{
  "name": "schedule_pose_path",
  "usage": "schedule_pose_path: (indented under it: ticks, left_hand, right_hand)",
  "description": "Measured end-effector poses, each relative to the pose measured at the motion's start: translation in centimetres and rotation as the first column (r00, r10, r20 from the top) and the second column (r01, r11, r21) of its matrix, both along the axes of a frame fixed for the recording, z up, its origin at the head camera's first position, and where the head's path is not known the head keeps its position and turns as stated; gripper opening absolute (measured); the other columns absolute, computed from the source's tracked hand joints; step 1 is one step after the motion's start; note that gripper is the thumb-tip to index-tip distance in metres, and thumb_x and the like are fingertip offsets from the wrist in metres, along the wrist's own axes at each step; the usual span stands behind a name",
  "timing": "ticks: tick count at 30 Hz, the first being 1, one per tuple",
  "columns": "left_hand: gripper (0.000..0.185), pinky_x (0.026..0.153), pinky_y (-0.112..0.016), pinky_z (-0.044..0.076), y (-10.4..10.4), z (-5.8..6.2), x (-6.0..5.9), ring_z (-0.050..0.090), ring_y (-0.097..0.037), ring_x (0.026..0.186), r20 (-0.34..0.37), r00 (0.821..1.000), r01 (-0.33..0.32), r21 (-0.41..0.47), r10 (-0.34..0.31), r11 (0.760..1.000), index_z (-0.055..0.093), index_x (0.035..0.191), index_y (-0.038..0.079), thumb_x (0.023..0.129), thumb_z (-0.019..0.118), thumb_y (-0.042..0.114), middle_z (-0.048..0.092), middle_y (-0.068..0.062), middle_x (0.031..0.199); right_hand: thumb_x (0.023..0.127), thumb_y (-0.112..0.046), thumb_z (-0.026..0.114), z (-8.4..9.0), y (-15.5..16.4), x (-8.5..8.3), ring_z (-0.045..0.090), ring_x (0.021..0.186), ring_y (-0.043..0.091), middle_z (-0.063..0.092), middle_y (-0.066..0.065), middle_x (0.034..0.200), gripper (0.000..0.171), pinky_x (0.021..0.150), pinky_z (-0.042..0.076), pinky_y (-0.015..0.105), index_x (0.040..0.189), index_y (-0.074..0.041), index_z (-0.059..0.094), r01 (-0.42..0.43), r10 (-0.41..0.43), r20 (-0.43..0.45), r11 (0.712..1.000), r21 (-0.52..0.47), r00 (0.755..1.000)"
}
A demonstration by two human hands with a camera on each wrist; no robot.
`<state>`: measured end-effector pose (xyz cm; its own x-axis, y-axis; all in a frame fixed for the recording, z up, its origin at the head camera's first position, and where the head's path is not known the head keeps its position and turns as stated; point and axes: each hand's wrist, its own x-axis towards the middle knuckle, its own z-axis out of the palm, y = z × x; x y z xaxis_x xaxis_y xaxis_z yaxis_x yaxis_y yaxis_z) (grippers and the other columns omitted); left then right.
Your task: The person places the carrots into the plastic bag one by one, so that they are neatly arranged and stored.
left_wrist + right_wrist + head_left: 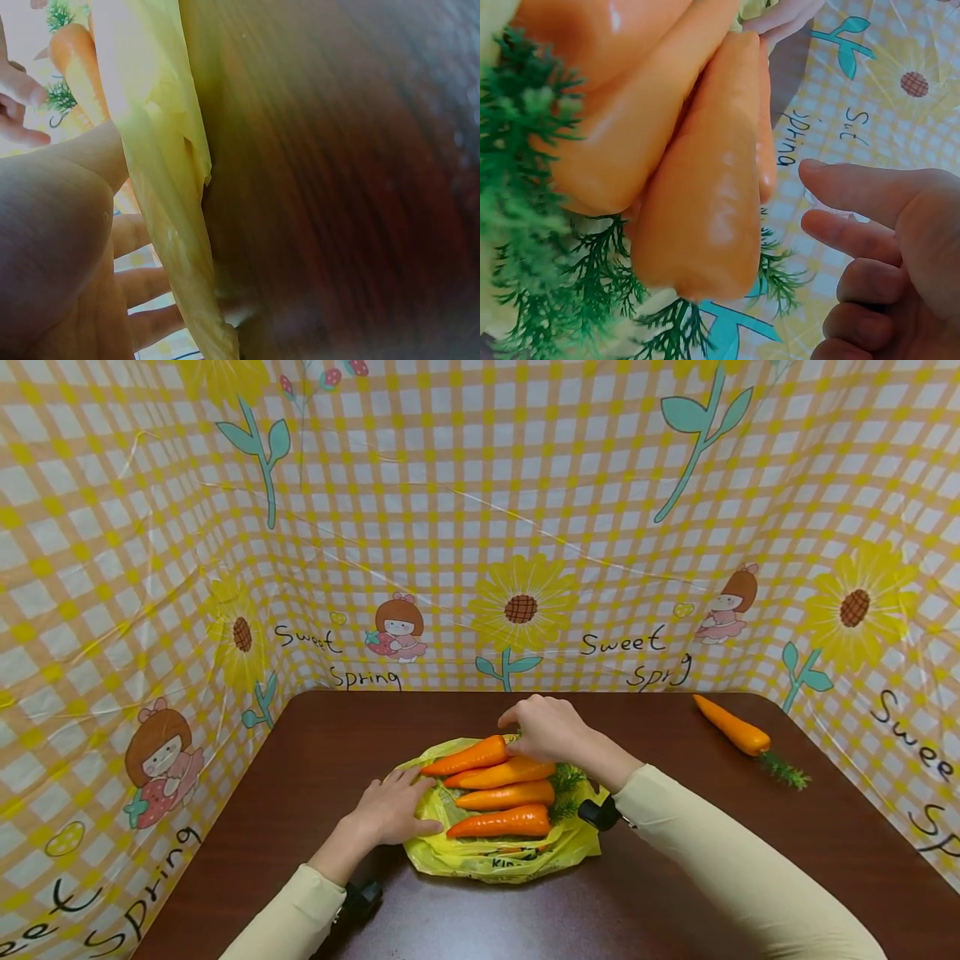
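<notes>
Several orange carrots (504, 795) with green leafy tops (567, 783) lie side by side on a crumpled yellow plastic bag (498, 865), tips toward the left. My left hand (395, 810) rests at the bag's left edge, fingers spread, close to the carrot tips; in the left wrist view the yellow plastic (161, 161) partly covers its fingers. Above the leafy end of the farthest carrot is my right hand (551, 727). In the right wrist view this hand (885, 247) has thumb and forefinger apart, other fingers loosely bent, with nothing between them, beside the carrots (705, 180).
Another carrot (731, 727) with a green top lies alone at the far right of the dark brown table (675, 868). A checked cloth (450, 527) with sunflowers and lettering stands around the back and sides. Each wrist wears a black camera.
</notes>
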<state>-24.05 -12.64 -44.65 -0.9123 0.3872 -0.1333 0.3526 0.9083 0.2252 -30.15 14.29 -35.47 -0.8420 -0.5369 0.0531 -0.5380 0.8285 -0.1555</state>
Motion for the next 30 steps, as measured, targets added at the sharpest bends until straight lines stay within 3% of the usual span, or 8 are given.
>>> schedule_pose_path:
  ticks: [5,12,19,30]
  left_hand:
    - [0.073,0.110,-0.067,0.032,0.0,0.2,0.1,0.033,-0.039,0.147,0.002,1.000,0.000,0.004,0.000,1.000,0.050,0.148,0.019,0.089,0.069,0.057,0.036,-0.015,0.160]
    - [0.072,0.110,-0.067,0.032,0.0,0.1,0.0,0.033,-0.039,0.147,-0.004,1.000,0.000,0.011,0.000,1.000,0.051,0.148,0.018,0.089,0.070,0.057,0.037,-0.015,0.159]
    - [0.073,0.109,-0.067,0.033,0.0,0.2,0.0,0.034,-0.039,0.147,-0.008,1.000,0.003,0.007,-0.003,1.000,0.051,0.147,0.018,0.088,0.070,0.057,0.038,-0.015,0.159]
    - [0.073,0.109,-0.067,0.033,0.0,0.2,-0.1,0.034,-0.039,0.147,-0.010,1.000,0.004,0.005,-0.004,1.000,0.051,0.147,0.018,0.088,0.070,0.056,0.038,-0.015,0.159]
  right_hand:
    - [0.086,-0.033,0.080,-0.3,-0.6,-1.0,0.068,0.077,0.017,0.075,0.003,0.115,0.036,0.051,0.046,0.029,0.119,-0.021,0.076,0.015,-0.016,0.013,0.999,0.032,1.000]
    - [0.085,-0.036,0.082,-0.9,-1.0,-2.2,0.069,0.083,0.019,0.075,0.003,0.115,0.036,0.054,0.050,0.031,0.117,-0.022,0.077,0.024,-0.026,0.059,0.999,0.049,0.998]
    - [0.082,-0.039,0.083,-1.2,-1.3,-2.9,0.070,0.097,0.021,0.074,0.000,0.116,0.038,0.070,0.056,0.037,0.115,-0.022,0.078,0.033,-0.043,0.101,0.994,0.101,0.994]
    - [0.080,-0.040,0.085,-1.0,-1.9,-3.1,0.069,0.093,0.021,0.074,0.000,0.114,0.035,0.070,0.055,0.038,0.110,-0.022,0.080,0.025,-0.044,0.114,0.986,0.162,0.993]
